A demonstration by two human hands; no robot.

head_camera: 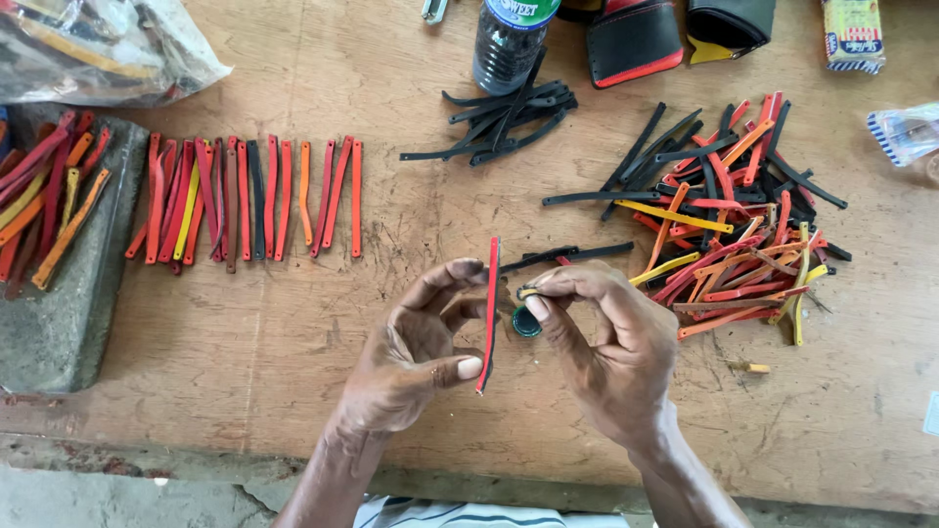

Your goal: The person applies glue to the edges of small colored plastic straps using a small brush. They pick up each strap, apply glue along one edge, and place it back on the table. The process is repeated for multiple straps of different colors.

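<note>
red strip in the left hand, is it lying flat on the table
No, the red strip is held upright between the thumb and fingers of the left hand, raised above the wooden table.

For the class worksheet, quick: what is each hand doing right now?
Left hand: closed on a red strip, held upright.
Right hand: fingertips pinched near the strip's upper part, above a small green cap; what it holds cannot be told.
</note>
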